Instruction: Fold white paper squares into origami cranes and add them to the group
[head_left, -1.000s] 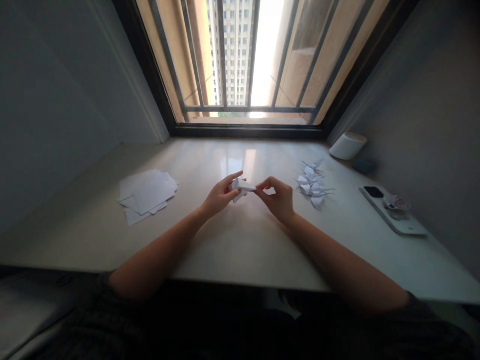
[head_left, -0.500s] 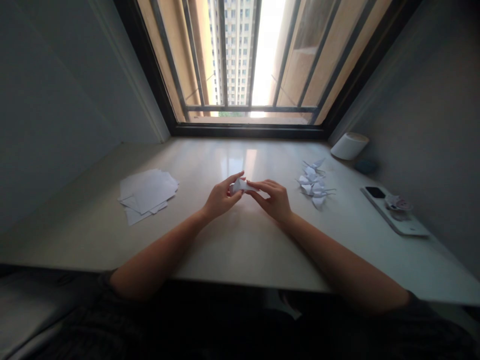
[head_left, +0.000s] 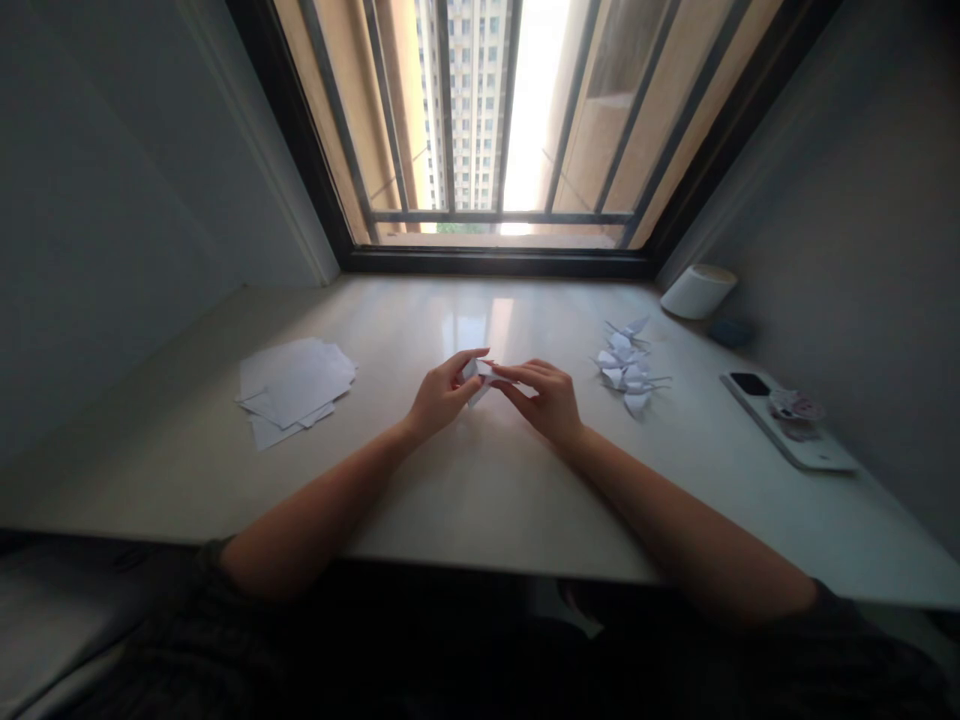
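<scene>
A small piece of folded white paper (head_left: 484, 371) is held between both hands above the middle of the table. My left hand (head_left: 444, 390) pinches its left side, thumb in front and fingers behind. From the other side my right hand (head_left: 544, 395) grips the right end between thumb and fingers. Part of the paper is hidden by the fingers, so its full shape does not show. To the right lies a cluster of several folded paper cranes (head_left: 630, 368). A loose stack of white paper sheets (head_left: 307, 385) rests on the left.
The pale table (head_left: 450, 500) runs up to a barred window (head_left: 495, 262). At the right wall stand a white cylinder (head_left: 699, 291) and a small dark object (head_left: 731, 331). A white tray-like device (head_left: 821, 455) with a dark panel bears a small clear-wrapped item (head_left: 796, 408).
The folded paper has turned slightly between my fingers, and a flap now points down below my left thumb. The left fingers have shifted a little. The cranes and sheets are unmoved.
</scene>
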